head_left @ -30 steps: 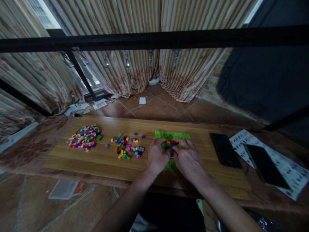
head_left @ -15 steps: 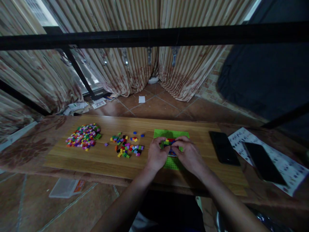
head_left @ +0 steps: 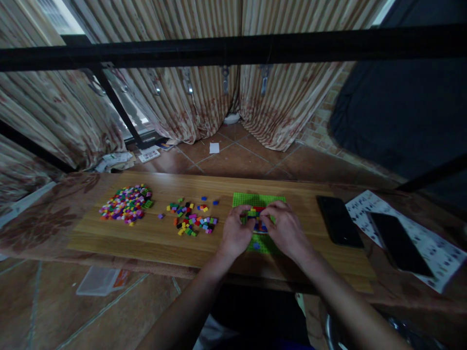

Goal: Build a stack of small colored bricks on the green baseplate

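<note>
A light green studded baseplate (head_left: 260,198) lies on the wooden board, under my two hands. Between them a small build of toy bricks (head_left: 260,226), with red, yellow, blue and white parts, shows in part. My left hand (head_left: 235,232) curls around the left side of this build, thumb and fingers closed on it. Over its right side, my right hand (head_left: 286,227) has thumb and forefinger pinched together; whatever sits between the fingertips is too small to make out. A blue brick (head_left: 256,246) rests on the near part of the baseplate.
Loose mixed bricks (head_left: 193,221) are scattered left of the baseplate. A larger brick pile (head_left: 126,205) lies farther left. To the right are a black phone (head_left: 339,221), a printed sheet (head_left: 365,204) and a dark tablet-like device (head_left: 399,244). A black rail (head_left: 233,51) crosses beyond the board.
My right hand has shifted slightly, uncovering more of the brick build. A blue brick now shows on the near part of the baseplate. My left hand stays nearly in place.
</note>
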Action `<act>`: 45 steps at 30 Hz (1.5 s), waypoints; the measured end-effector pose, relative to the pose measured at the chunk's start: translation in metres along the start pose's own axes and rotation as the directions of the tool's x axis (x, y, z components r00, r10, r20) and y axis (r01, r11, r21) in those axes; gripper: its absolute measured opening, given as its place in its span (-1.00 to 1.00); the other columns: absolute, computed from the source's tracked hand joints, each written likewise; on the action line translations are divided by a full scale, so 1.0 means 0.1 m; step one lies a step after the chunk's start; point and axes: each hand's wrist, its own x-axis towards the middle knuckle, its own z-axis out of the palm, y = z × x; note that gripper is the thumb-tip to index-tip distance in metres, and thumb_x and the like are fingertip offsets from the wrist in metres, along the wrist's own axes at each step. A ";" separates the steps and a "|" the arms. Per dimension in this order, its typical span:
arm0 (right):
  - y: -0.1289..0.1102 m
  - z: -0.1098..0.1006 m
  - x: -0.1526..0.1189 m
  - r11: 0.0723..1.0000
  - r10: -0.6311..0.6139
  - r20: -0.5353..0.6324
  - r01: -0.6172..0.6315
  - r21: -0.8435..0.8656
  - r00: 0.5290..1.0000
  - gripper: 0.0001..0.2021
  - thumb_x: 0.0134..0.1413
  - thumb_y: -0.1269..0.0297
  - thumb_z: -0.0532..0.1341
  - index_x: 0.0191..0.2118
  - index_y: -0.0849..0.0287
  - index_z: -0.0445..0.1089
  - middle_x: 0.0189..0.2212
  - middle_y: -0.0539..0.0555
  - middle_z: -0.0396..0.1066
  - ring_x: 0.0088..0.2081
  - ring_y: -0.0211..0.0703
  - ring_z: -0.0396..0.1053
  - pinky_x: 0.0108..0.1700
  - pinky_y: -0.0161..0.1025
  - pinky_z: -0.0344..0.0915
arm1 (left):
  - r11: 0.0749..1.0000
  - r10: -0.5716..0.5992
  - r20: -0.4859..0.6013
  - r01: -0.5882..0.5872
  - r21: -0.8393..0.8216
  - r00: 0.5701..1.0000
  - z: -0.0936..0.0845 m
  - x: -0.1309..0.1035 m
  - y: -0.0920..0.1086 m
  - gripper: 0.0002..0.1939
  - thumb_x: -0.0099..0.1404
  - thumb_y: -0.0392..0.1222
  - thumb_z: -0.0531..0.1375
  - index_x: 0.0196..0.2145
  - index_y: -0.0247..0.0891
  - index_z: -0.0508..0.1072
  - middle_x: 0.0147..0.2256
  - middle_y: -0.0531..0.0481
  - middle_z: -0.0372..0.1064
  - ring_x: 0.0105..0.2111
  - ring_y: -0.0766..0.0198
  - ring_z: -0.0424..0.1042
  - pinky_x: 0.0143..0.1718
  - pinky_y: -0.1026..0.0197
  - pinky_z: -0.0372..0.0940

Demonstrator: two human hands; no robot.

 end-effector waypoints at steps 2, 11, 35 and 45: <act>0.02 -0.05 -0.06 0.998 0.011 -0.075 -0.006 0.070 0.997 -0.80 0.15 0.31 0.10 -0.38 0.13 0.47 -0.31 0.09 0.39 -0.21 -0.11 0.33 -0.14 -0.18 0.26 | 1.000 0.015 0.000 -0.015 -0.016 1.000 -0.04 -0.03 -0.05 -0.69 0.15 -0.36 0.17 -0.12 -0.24 0.43 -0.12 -0.09 0.43 -0.19 0.22 0.44 -0.19 0.17 0.35; -0.16 0.11 -1.07 0.966 -0.011 -0.031 0.019 0.260 0.999 -0.83 0.20 0.29 0.10 -0.17 0.08 0.43 -0.21 0.09 0.43 -0.17 -0.14 0.41 -0.14 -0.20 0.37 | 0.996 0.086 -0.086 -0.088 -0.020 0.993 -0.35 -0.46 -0.35 -0.74 0.26 -0.22 0.14 -0.08 -0.24 0.38 -0.12 -0.10 0.40 -0.11 0.21 0.40 -0.05 0.14 0.31; -0.24 0.14 -1.34 0.956 -0.028 0.083 0.002 0.292 0.996 -0.78 0.19 0.34 0.09 -0.12 0.05 0.43 -0.17 0.04 0.48 -0.12 -0.16 0.43 -0.08 -0.22 0.36 | 0.997 0.082 -0.104 -0.081 0.019 0.991 -0.55 -1.05 -0.30 -0.83 0.26 -0.22 0.13 -0.20 -0.23 0.45 -0.22 -0.05 0.45 -0.18 0.23 0.44 -0.10 0.19 0.33; 0.04 0.18 -0.39 0.983 -0.119 -0.246 0.149 0.106 0.962 -0.70 0.22 0.27 0.09 0.04 0.06 0.38 -0.12 0.08 0.49 -0.02 -0.08 0.34 0.03 -0.04 0.29 | 0.964 0.228 -0.078 -0.214 0.161 0.970 -0.31 -0.35 -0.09 -0.80 0.27 -0.27 0.10 -0.14 -0.21 0.42 -0.17 -0.06 0.42 -0.13 0.21 0.41 -0.05 0.13 0.31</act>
